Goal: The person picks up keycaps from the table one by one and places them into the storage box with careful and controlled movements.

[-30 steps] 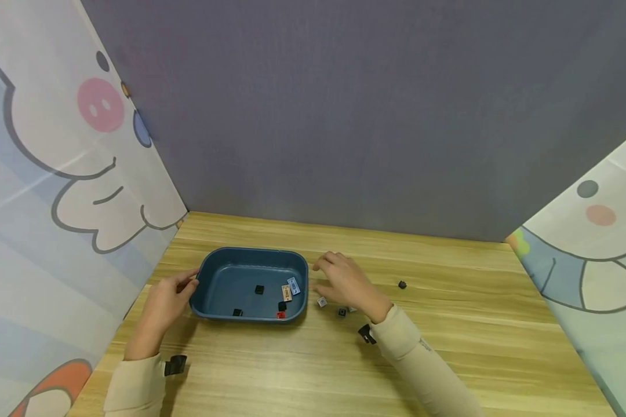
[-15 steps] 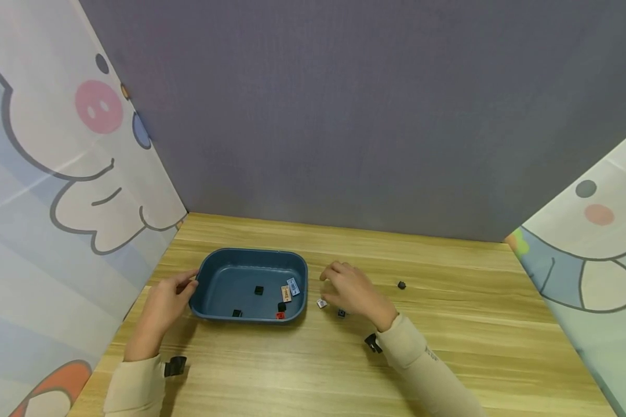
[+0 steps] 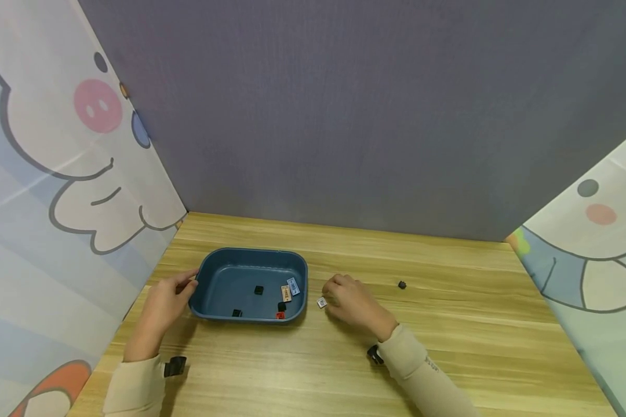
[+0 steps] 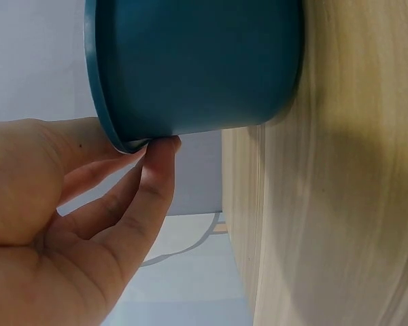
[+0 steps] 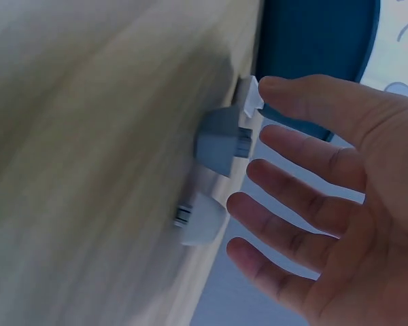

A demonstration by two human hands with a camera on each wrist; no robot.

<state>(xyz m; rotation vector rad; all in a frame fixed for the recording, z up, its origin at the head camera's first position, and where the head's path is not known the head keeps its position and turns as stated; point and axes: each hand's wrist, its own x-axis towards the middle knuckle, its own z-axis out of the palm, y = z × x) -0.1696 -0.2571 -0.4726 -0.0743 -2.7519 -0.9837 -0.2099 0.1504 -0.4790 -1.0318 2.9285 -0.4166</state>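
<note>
In the head view my left hand (image 3: 164, 304) pinches the left rim of a blue tray (image 3: 220, 252). Up close in the left wrist view, thumb and fingers grip the tray's lip (image 4: 95, 81). My right hand (image 3: 353, 302) is right of the tray, low over the table, fingers loosely bent. Beside its fingertips lies a small white square keycap-like piece (image 3: 321, 303). The right wrist view shows a grey-blue tapered piece (image 5: 217, 141) and a whitish piece (image 5: 204, 221) near the spread fingers, and another white piece (image 5: 251, 98) by the thumb tip. Nothing is visibly pinched there.
Inside the tray are several small black pieces (image 3: 259, 290), an orange one (image 3: 286, 293), a light-blue one (image 3: 293, 285) and a red one (image 3: 280, 315). A dark piece (image 3: 402, 284) lies to the right on the wooden table (image 3: 302, 370). A grey panel (image 3: 344, 116) stands behind.
My right hand has moved slightly away from the tray and down over the loose pieces, covering the dark one in the head view. My left hand and the tray stay put.
</note>
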